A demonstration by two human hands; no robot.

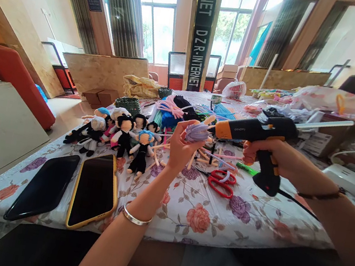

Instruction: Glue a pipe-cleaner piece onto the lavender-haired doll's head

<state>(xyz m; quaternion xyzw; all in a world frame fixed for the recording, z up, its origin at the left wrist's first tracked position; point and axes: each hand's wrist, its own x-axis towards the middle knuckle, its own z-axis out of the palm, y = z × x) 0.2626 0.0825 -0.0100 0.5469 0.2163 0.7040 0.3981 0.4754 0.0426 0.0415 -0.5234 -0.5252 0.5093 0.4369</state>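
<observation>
Both hands are raised above the table [163,229], clear of its near edge: the left hand [184,145] pinches a pale lilac bundle [197,133] between thumb and fingers, seemingly to steady it and leave its right side exposed. The right hand [265,152] wraps the handle of a glue gun [257,128], levelling its nozzle at that side; whether they touch, I cannot tell. Across the table, a black phone [44,187] lies at the near left corner, then a yellow-cased phone [93,191] by the near edge, both apparently kept out of the way. Dolls [123,136] crowd together behind them. Red-handled scissors [213,178] lie below the hands, probably for easy reach; a green tool [247,168] rests just beyond, to their right.
</observation>
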